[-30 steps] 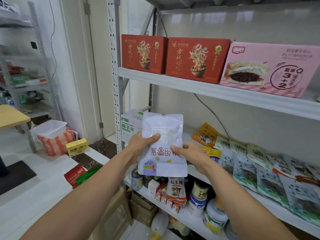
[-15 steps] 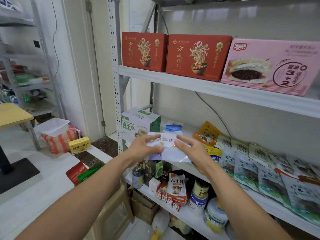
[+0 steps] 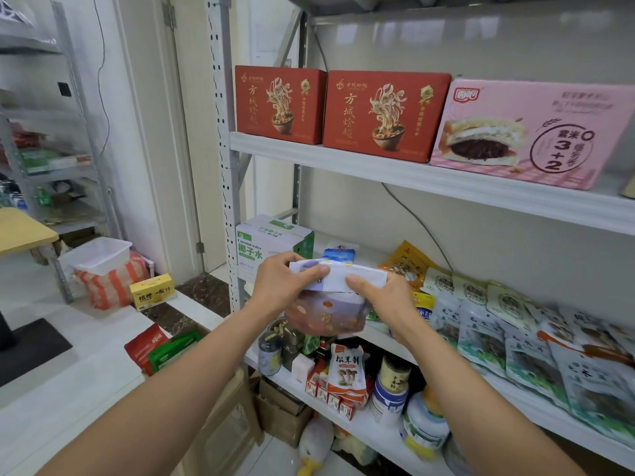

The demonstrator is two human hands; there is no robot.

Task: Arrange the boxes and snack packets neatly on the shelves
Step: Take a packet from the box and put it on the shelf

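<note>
Both my hands grip a white snack packet (image 3: 335, 305) by its top edge in front of the middle shelf (image 3: 378, 333); its clear window shows reddish-brown contents and hangs downward. My left hand (image 3: 287, 281) pinches the left end, my right hand (image 3: 381, 297) the right end. A green-and-white coconut water box (image 3: 271, 243) stands at the shelf's left end. Behind the packet lie a blue packet (image 3: 338, 255) and an orange packet (image 3: 405, 262). Several green-white packets (image 3: 515, 334) overlap in a row to the right. Two red noodle boxes (image 3: 381, 113) and a pink cake box (image 3: 529, 132) stand on the upper shelf.
The lower shelf (image 3: 360, 427) holds jars, a mushroom packet (image 3: 345, 371) and small cartons. On the floor at left are a yellow box (image 3: 151, 292), red and green packets (image 3: 161, 347), a white tub on a striped bag (image 3: 99, 257). A second rack (image 3: 51, 132) stands far left.
The packet went from upright with its white back toward me to tipped over, top edge now near me and clear window hanging down. Both hands dropped closer to the middle shelf.
</note>
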